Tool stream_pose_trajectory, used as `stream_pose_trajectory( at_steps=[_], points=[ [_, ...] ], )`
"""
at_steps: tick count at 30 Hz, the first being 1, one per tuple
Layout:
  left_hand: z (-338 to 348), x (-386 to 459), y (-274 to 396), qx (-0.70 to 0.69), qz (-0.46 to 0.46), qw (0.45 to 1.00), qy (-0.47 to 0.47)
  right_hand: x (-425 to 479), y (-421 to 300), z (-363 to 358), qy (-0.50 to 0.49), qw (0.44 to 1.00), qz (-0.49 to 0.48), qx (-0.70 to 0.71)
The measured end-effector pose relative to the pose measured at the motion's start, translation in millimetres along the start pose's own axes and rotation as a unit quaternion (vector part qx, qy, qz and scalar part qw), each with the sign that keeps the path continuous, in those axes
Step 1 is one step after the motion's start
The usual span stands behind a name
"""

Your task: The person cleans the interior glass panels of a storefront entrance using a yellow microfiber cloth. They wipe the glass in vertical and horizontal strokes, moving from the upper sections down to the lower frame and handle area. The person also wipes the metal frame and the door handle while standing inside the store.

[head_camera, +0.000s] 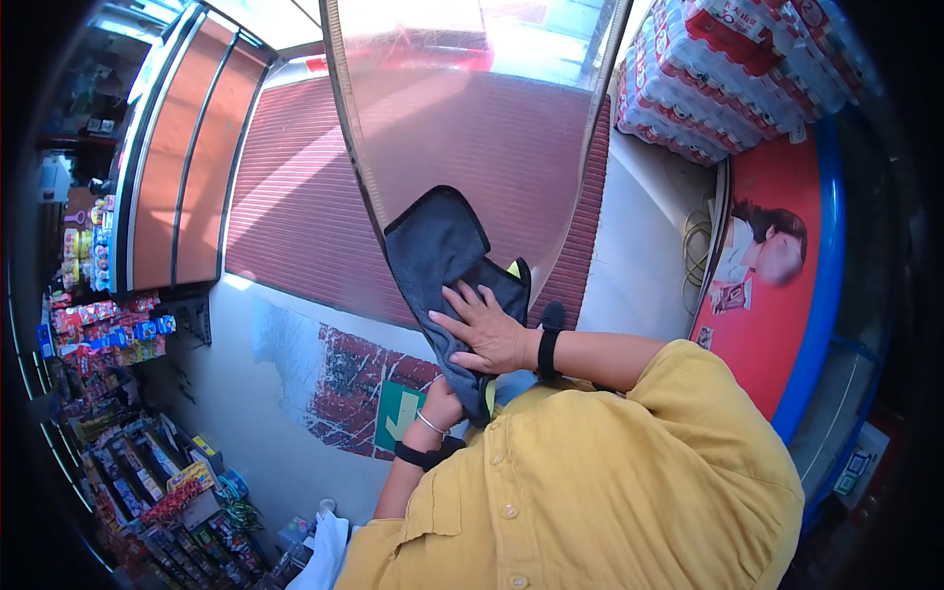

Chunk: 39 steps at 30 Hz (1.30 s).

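Note:
A clear plastic curtain strip (472, 125) hangs before me and slopes down towards my waist. Over its lower end lies a dark grey cleaning cloth (435, 228) with black edging and a bit of yellow-green underside. My right hand (487, 332) rests flat on the cloth, fingers spread, pressing it against the strip. Lower down, at the strip's left edge, my left hand (442, 405) is closed around the strip's end beside the cloth's lower corner; its fingertips are hidden behind. Both wrists wear black bands, and the left one also a silver bangle.
A ribbed red mat (295, 184) covers the floor beyond the strip. At left stand an orange-panelled counter (195, 155) and racks of packaged goods (147, 479). To the right, shrink-wrapped bottle packs (693, 88) are stacked by a red and blue freezer chest (774, 280), with a coiled cable (695, 251) nearby.

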<state>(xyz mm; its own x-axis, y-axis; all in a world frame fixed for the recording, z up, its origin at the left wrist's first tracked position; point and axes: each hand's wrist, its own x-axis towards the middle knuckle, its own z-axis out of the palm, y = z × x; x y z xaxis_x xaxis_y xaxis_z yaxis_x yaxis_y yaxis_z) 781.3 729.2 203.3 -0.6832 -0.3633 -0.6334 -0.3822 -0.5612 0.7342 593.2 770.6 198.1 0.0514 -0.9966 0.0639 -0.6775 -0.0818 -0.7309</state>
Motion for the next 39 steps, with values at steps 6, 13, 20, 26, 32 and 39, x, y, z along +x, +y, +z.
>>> stream_pose_trajectory(
  at_steps=[6,13,20,26,32,39],
  points=[
    [3.1,-20.5,32.7,0.091,-0.071,0.992,-0.054,60.1,87.7,-37.1,0.180,0.951,0.234,-0.095],
    [12.0,-33.2,31.5,0.060,-0.101,0.991,-0.071,71.1,177.7,-73.0,0.250,0.890,0.347,-0.160],
    [17.5,-36.0,34.7,0.067,-0.098,0.990,-0.080,93.4,228.2,-84.7,0.379,0.797,0.452,-0.131],
    [19.8,-37.4,38.4,0.082,-0.082,0.991,-0.073,105.8,242.4,-93.2,0.470,0.724,0.501,-0.056],
    [29.6,-29.3,36.5,0.094,-0.070,0.989,-0.096,96.0,233.2,-75.7,0.419,0.688,0.576,0.138],
    [28.9,-23.7,29.8,0.085,-0.093,0.989,-0.084,71.0,195.7,41.7,0.229,0.771,0.552,0.222]
  ],
)
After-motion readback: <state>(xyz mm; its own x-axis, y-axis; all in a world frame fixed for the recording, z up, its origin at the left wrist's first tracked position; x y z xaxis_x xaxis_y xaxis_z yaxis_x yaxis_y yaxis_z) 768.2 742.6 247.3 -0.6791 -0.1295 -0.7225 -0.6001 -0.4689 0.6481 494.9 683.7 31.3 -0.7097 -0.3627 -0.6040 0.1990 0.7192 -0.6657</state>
